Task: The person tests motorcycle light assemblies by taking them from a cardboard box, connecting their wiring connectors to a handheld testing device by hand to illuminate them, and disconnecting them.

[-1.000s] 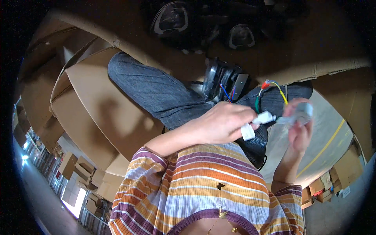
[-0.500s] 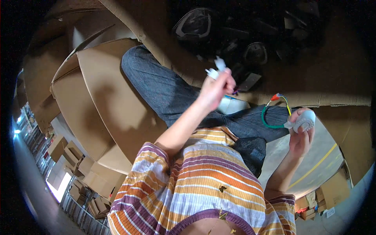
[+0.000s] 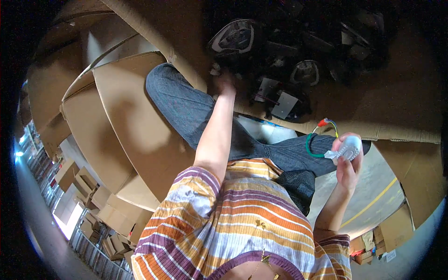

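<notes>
My right hand (image 3: pixel 347 170) is closed around a white, rounded plastic part (image 3: pixel 350 147). From its narrow end comes a green-sleeved cable (image 3: pixel 308 145), which curves up to a red-orange connector (image 3: pixel 323 122) and thin coloured wires. My left hand (image 3: pixel 225 83) reaches over the cardboard edge into the dark inside of a large box. Its fingers are lost in shadow and blur. A small pale piece (image 3: pixel 215 69) shows beside its fingertips; whether the hand holds it is unclear.
Dark parts, including a grey-rimmed one (image 3: pixel 235 37) and a piece with a pale plate (image 3: pixel 284 105), lie in the shadowed cardboard box (image 3: pixel 406 126). An open carton (image 3: pixel 135 107) stands at the left. A black mesh pouch (image 3: pixel 297 189) rests by my waist, between box and legs.
My left hand has moved forward and left into the dark box; the white pieces it held no longer show clearly. The right hand has shifted slightly left and lower with the white part.
</notes>
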A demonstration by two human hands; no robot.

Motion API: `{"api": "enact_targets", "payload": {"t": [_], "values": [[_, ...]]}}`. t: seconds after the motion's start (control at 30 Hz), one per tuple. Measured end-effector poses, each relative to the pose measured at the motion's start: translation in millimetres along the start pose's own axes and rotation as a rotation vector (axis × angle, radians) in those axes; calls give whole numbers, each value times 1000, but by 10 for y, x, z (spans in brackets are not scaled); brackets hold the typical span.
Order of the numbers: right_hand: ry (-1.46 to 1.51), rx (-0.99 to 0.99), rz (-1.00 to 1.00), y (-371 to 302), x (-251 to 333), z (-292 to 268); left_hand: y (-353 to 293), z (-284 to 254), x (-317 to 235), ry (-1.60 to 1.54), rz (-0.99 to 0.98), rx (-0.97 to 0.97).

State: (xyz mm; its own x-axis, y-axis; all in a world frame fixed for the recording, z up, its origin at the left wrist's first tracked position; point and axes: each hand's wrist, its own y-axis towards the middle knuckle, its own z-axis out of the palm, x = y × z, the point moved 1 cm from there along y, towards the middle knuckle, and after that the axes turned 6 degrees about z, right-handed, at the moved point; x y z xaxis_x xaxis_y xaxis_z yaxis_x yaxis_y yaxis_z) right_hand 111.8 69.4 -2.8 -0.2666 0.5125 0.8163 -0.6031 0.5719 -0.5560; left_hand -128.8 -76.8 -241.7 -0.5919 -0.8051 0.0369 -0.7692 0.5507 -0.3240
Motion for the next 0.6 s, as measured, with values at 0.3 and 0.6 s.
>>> {"api": "enact_targets", "payload": {"t": [0.3,0.6], "values": [[-6,51,57,-14,27,79,247,750,306,-780,-278,-460],[-36,113,39,13,27,140,748,1346,635,-126,-100,161]]}}
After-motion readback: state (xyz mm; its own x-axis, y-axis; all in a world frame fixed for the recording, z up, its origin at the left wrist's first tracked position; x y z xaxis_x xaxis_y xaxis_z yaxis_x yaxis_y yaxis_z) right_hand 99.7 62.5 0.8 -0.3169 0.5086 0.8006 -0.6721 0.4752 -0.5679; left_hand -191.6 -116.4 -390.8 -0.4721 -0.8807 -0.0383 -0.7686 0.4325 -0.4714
